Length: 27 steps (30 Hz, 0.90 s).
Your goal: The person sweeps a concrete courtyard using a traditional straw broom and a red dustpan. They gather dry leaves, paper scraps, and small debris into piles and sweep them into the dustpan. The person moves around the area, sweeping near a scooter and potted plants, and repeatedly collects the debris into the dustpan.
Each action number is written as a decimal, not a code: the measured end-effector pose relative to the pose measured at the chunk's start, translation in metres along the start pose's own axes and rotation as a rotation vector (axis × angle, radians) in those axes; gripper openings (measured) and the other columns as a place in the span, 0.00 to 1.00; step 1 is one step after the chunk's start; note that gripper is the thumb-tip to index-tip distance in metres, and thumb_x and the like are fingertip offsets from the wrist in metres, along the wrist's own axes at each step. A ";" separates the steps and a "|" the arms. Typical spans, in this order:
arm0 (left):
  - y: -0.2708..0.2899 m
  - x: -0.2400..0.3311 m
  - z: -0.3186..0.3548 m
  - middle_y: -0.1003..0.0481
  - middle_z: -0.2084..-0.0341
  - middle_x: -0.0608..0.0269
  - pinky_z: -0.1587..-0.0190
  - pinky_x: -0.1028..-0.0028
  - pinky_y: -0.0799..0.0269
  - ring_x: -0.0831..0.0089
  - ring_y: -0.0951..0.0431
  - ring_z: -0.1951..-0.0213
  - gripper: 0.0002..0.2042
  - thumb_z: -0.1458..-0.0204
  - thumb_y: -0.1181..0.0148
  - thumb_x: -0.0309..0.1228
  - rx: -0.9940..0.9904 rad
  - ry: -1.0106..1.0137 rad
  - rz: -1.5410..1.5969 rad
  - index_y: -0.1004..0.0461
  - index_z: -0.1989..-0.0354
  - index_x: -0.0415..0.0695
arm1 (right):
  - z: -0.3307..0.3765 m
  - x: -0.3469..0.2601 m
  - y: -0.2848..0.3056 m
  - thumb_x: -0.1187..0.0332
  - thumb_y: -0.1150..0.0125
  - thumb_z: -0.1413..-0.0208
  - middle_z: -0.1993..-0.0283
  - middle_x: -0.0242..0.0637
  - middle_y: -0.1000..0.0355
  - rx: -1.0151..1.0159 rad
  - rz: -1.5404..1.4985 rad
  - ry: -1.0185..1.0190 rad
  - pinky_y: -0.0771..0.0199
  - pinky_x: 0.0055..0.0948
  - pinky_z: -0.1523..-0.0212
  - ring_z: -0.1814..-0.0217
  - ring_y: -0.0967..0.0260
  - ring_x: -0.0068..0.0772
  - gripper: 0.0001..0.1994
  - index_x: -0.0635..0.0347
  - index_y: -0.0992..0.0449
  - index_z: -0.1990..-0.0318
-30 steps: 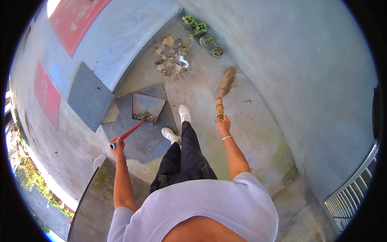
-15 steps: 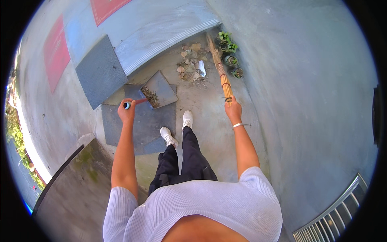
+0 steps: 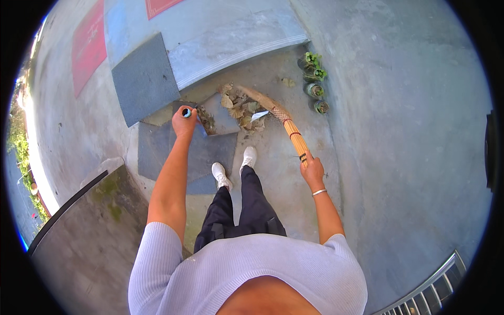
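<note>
Gripping dustpan (image 3: 224, 125) w/ debris (image 3: 207, 121) inside (L hand (image 3: 184, 124)) & broom (image 3: 280, 113) (R hand (image 3: 313, 172)).

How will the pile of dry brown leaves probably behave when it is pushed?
The pile of dry brown leaves would probably break apart, since its pieces lie loose. Their thin, curled shapes suggest low weight, so they may slide easily before the tan straw broom; their ragged edges might crumble.

The left hand (image 3: 184, 126) mostly blocks the handle (image 3: 188, 115) of the grey boxy dustpan (image 3: 224, 125), bits (image 3: 207, 122) inside are too tiny to ID, tan straw broom (image 3: 282, 116) tip's kinda blurry, and the silver metal railing (image 3: 433, 291) gets chopped off.
</note>
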<state>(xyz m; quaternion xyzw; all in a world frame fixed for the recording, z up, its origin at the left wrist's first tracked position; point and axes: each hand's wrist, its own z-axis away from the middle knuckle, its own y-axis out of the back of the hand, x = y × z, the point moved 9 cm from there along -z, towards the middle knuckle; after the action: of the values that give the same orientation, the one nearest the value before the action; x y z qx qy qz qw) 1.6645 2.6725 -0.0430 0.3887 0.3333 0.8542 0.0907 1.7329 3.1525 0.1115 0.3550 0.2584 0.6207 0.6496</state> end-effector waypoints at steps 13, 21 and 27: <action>-0.009 0.021 0.044 0.25 0.79 0.55 0.68 0.64 0.31 0.54 0.25 0.72 0.09 0.61 0.38 0.37 -0.044 -0.109 -0.142 0.26 0.75 0.47 | 0.051 -0.066 -0.188 0.62 0.43 0.57 0.69 0.56 0.28 -0.048 -0.619 -0.389 0.29 0.42 0.63 0.64 0.29 0.55 0.24 0.68 0.34 0.53; -0.013 0.014 0.047 0.26 0.80 0.56 0.69 0.66 0.32 0.57 0.25 0.73 0.08 0.61 0.38 0.36 -0.016 -0.150 -0.122 0.27 0.76 0.46 | 0.088 -0.089 -0.138 0.69 0.45 0.52 0.79 0.29 0.35 -0.339 -1.247 -0.505 0.48 0.19 0.91 0.89 0.46 0.15 0.20 0.63 0.31 0.50; 0.006 -0.010 0.052 0.26 0.80 0.55 0.69 0.65 0.31 0.55 0.25 0.73 0.08 0.62 0.37 0.36 0.039 -0.128 -0.085 0.27 0.76 0.47 | 0.059 -0.006 -0.080 0.68 0.44 0.54 0.77 0.38 0.30 -0.036 -0.918 -0.189 0.36 0.26 0.82 0.82 0.35 0.26 0.19 0.63 0.30 0.52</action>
<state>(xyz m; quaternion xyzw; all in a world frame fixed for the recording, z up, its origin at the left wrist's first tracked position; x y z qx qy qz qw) 1.7097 2.6898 -0.0199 0.4296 0.3595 0.8164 0.1404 1.8281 3.1402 0.0851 0.2477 0.3177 0.2385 0.8837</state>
